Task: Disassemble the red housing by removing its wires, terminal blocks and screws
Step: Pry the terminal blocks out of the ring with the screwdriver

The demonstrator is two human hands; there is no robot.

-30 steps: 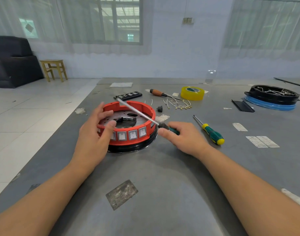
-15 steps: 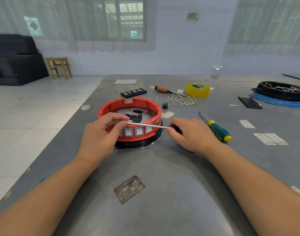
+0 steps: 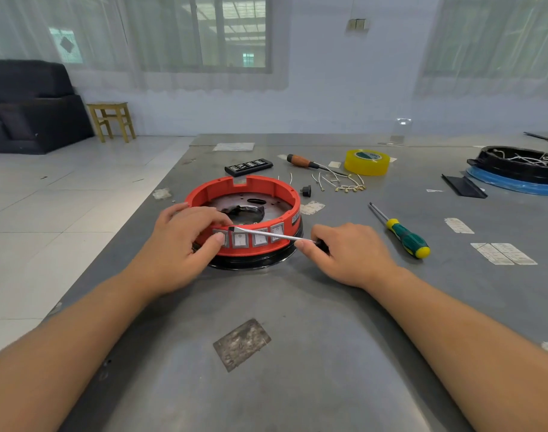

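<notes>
The round red housing (image 3: 285, 194) sits on a black base on the grey table (image 3: 297, 338), with several grey switches (image 3: 240, 240) along its near wall. My left hand (image 3: 179, 244) grips the housing's near-left rim, thumb on the leftmost switch. My right hand (image 3: 344, 254) holds a screwdriver (image 3: 266, 234) by its dark handle; the metal shaft lies across the switches, its flat tip at the rim next to my left fingers. Several removed wires (image 3: 344, 183) lie behind the housing.
A green-and-yellow screwdriver (image 3: 403, 235) lies right of my right hand. Farther back are a wooden-handled screwdriver (image 3: 300, 160), a yellow tape roll (image 3: 366, 162), a black bit case (image 3: 248, 166), a small black part (image 3: 305, 191) and a black-and-blue housing (image 3: 522, 169). The table's left edge drops to the floor.
My right hand swung the screwdriver down from pointing over the housing to lying across the switches. My left hand shifted from the outer wall onto the near rim beside the tip.
</notes>
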